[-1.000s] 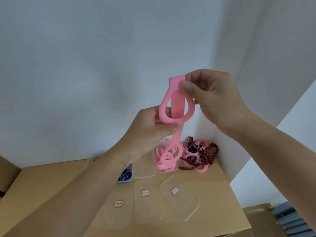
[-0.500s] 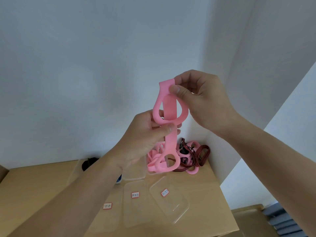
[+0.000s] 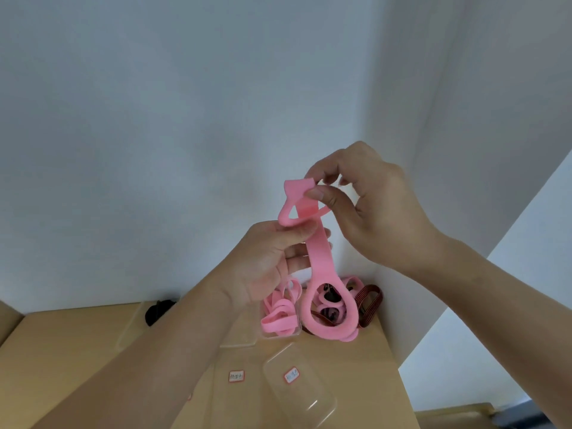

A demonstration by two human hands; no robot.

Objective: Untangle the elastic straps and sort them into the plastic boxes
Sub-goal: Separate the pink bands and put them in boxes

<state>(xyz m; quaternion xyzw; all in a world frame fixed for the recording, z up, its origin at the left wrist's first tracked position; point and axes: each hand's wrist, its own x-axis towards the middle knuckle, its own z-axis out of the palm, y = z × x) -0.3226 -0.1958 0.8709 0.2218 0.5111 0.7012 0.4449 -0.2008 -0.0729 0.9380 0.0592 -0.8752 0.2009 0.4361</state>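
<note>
A pink elastic strap [image 3: 322,267] hangs in the air above the table. My right hand [image 3: 368,209] pinches its folded top end between thumb and fingers. My left hand [image 3: 269,258] grips the strap just below, at a small upper loop. A larger loop dangles at the bottom. On the table behind lies a tangle of pink and dark red straps [image 3: 362,301]. A clear plastic box [image 3: 294,331] holds several pink straps [image 3: 278,317].
Clear lids with red-framed labels [image 3: 297,388] lie on the tan table [image 3: 62,342]. Another clear box with a dark strap [image 3: 158,311] stands at the back left. White walls meet in a corner behind the pile. The table's right edge drops off near the lids.
Both hands have come closer together, so the upper loop has shrunk and the lower loop hangs larger. The view has shifted, and the hands sit lower in the frame.
</note>
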